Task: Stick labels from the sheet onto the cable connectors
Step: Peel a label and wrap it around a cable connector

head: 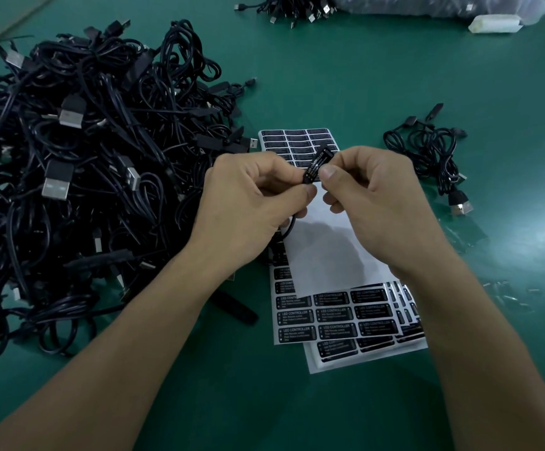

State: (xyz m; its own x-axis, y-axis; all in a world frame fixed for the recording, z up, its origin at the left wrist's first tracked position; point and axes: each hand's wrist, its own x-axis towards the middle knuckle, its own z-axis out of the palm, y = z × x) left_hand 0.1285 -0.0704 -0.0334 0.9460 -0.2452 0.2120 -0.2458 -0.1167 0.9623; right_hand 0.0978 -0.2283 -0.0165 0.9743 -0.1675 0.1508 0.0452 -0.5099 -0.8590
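Label sheets (336, 317) lie nearest, just below the wrists, two overlapping, and their black stickers read "LED CONTROLLER" above smaller lines too fine to make out. A bare white sheet (326, 249) lies under the hands; I take it for stripped backing, so a good many labels look spent.

Over it the left hand (251, 203) pinches the lower end of a connector (317, 166) between thumb and forefinger, and its cable (289, 229) loops down beneath the palm. The right hand (372, 196) pinches the upper part, thumb pressing a label that reads "LED CONTROLLER" along it. This one seems nearly stuck.

Left of the left hand sits a big cable heap (85, 157), probably the work remaining. Right of the right hand is a small cable cluster (430, 154), likely finished. Beyond the fingertips lies a further sheet (294, 138), and farther off a cable bundle (297, 8).
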